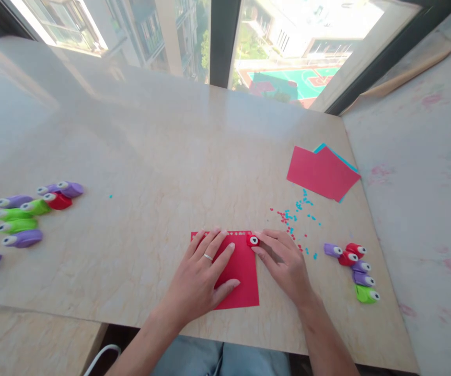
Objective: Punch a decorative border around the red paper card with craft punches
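Observation:
A red sheet of paper (243, 284) lies on the table close to its front edge, with a row of small punched holes along its top edge. My left hand (205, 271) rests flat on the sheet, fingers spread, a ring on one finger. At the sheet's top right corner my right hand (284, 261) grips a small red craft punch (253, 239) between thumb and fingers. The punch sits over the paper's edge, its round white face with a dark shape turned up. Part of the sheet is hidden under my left hand.
Tiny blue and red paper cutouts (296, 206) are scattered right of the sheet. Behind them lie stacked red and blue papers (319, 172). Several craft punches (360, 266) stand at the right, more punches (23, 214) at the left. A window (288, 57) borders the back; a wall (425, 209) the right.

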A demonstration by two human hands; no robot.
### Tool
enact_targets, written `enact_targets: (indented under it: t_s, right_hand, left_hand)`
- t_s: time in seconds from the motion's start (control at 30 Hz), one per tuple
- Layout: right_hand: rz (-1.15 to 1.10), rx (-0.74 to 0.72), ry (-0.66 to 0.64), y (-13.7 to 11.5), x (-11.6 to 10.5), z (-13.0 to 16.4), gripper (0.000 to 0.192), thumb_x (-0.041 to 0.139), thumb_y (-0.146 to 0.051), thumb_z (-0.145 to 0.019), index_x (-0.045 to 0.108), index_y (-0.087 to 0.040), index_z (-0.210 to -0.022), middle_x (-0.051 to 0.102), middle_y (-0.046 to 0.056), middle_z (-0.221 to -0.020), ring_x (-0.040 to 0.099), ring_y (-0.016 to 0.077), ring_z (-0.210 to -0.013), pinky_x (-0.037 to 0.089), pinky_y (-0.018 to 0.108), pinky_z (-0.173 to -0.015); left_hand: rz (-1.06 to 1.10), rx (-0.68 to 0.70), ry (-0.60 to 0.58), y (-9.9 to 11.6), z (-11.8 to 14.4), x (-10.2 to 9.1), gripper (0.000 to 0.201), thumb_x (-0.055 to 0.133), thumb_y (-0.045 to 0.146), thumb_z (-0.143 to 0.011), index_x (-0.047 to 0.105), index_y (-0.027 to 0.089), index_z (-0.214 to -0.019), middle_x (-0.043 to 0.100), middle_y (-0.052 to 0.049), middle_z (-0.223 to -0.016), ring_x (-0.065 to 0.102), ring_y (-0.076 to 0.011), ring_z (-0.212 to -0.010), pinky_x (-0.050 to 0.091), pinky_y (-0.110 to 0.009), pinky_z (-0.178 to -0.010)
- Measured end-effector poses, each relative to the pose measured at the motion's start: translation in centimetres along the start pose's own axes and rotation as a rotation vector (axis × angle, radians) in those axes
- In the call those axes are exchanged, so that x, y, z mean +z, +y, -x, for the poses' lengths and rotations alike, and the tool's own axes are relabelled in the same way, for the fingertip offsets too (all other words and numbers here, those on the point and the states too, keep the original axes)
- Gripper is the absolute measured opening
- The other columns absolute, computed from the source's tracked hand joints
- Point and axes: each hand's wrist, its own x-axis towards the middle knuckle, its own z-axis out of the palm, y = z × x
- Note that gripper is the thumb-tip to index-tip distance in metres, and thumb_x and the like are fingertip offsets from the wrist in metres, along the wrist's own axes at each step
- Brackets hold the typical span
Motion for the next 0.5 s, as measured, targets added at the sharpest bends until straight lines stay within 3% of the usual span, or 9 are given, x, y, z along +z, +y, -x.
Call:
enact_targets:
  t_s: [0.5]
  right_hand:
    - [0.004,0.041,-0.041,-0.16,0.02,0.01,0.035,0.063,-0.010,-0.092,0.064,-0.024,-0.124,0.067,0.008,-0.111,0.062,0.0199,-0.103,0.051,0.036,-0.089]
  left_hand:
    - [0.034,0.004,-0.027,0.30,-0.57,-0.47,0.051,0.059,0.044,-0.093,0.055,0.016,-0.136,0.045,-0.017,-0.150,0.037,-0.0347,-0.142,0.032,-0.057,-0.115]
